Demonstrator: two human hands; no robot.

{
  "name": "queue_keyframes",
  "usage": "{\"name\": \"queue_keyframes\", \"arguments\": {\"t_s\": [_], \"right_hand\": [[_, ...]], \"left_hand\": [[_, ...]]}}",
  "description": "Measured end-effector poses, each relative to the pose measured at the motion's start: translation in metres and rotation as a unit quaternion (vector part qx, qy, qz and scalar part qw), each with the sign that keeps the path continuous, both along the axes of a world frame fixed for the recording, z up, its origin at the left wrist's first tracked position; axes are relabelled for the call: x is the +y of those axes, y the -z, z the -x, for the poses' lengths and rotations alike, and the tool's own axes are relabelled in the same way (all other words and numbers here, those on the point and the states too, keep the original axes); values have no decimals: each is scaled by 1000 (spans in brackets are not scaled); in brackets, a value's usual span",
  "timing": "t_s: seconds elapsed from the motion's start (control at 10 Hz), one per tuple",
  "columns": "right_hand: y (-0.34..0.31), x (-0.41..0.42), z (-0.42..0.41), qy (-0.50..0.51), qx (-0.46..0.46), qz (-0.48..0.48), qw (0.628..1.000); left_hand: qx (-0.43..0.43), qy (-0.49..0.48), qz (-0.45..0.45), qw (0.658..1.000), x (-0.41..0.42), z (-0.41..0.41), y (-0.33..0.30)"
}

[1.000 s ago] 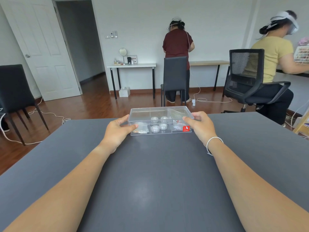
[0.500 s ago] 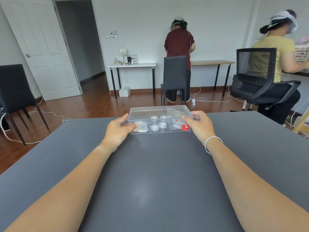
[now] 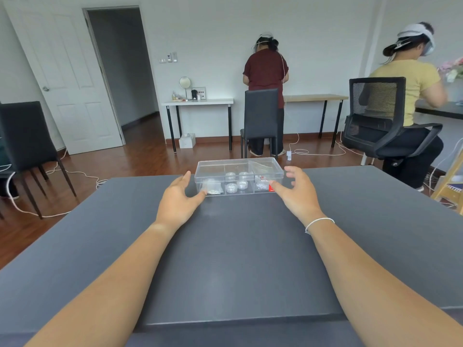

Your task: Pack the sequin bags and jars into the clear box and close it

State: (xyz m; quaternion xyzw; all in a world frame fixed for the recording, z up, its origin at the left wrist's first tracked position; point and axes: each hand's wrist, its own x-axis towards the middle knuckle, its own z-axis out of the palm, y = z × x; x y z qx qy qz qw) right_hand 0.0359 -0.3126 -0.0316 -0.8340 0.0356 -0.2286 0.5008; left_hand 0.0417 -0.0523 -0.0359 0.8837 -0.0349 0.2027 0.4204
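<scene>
A clear box (image 3: pixel 239 163) with its lid down stands near the far edge of the grey table (image 3: pixel 233 259). Through its walls I see a sequin bag (image 3: pixel 211 187) in the left compartment, several small round jars (image 3: pixel 236 182) in the middle one, and a bag with a red label (image 3: pixel 265 185) on the right. My left hand (image 3: pixel 176 201) is just off the box's left front corner, fingers spread, thumb tip close to the corner. My right hand (image 3: pixel 298 192) hovers at the right end, fingers apart, holding nothing.
A black chair (image 3: pixel 261 116) stands beyond the table's far edge. One person stands at a wall desk (image 3: pixel 198 102); another sits in a mesh office chair (image 3: pixel 378 116) at the right. A black chair (image 3: pixel 23 136) and cables lie on the floor at the left.
Both hands have let go of the box ends and drawn back slightly with their fingers spread. The box has stayed in place.
</scene>
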Motion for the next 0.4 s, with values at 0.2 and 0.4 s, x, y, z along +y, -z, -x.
{"name": "queue_keyframes", "arguments": {"t_s": [0.2,0.4], "right_hand": [[-1,4,23,-23,14,65,998],[-1,5,44,-50,32,151,987]], "left_hand": [[-11,-4,-69,998,-6,23,-1],[-8,19,-112,993,-8,43,0]]}}
